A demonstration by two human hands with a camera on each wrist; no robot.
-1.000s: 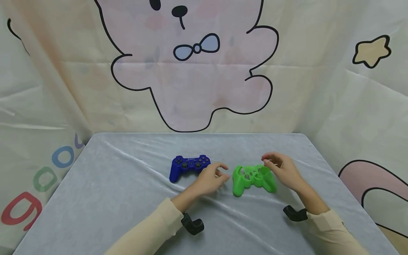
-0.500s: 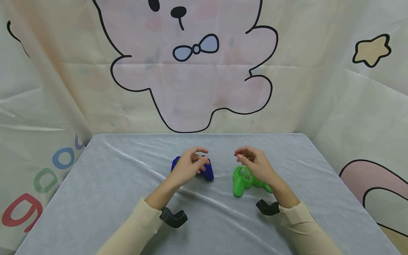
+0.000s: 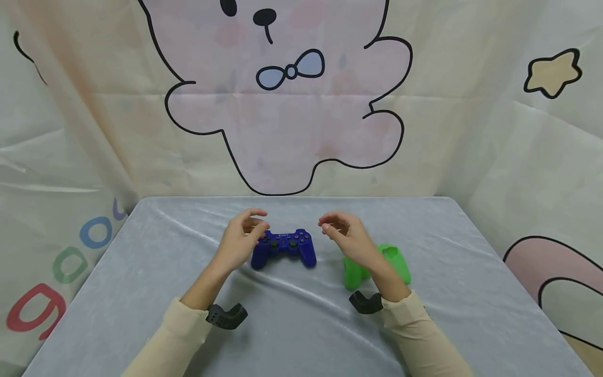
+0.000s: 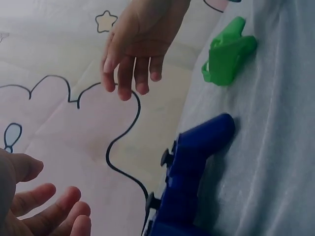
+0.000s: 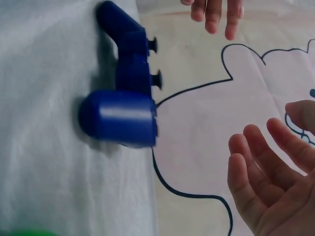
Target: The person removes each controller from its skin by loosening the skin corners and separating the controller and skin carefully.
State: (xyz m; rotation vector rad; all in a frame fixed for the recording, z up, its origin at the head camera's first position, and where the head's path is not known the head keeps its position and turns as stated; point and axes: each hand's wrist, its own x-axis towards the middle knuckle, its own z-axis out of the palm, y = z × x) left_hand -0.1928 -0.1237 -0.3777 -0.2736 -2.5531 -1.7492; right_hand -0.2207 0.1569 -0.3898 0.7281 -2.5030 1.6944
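Observation:
A blue game controller (image 3: 283, 245) lies on the table between my hands, its two black thumbsticks upward. My left hand (image 3: 239, 238) hovers at its left end, fingers loosely bent and holding nothing; in the left wrist view the fingers (image 4: 59, 209) are apart from it. Off the controller's right end is my right hand (image 3: 350, 238), also relaxed and holding nothing. Beneath the right hand and forearm sits a green controller cover (image 3: 398, 259) with cut-out holes, its middle hidden by the wrist. From the left wrist camera the cover (image 4: 226, 56) stands beyond the blue controller (image 4: 184, 172).
A grey-blue velvety cloth (image 3: 301, 324) with creases covers the table. Behind and at the sides hangs a pale curtain (image 3: 301, 125) with a cartoon bear. Each wrist wears a black camera mount, like the left one (image 3: 227, 316).
Both hands have moved left, from around the green cover to around the blue controller. The left hand has passed over the controller to its left end. The controller and cover have stayed put.

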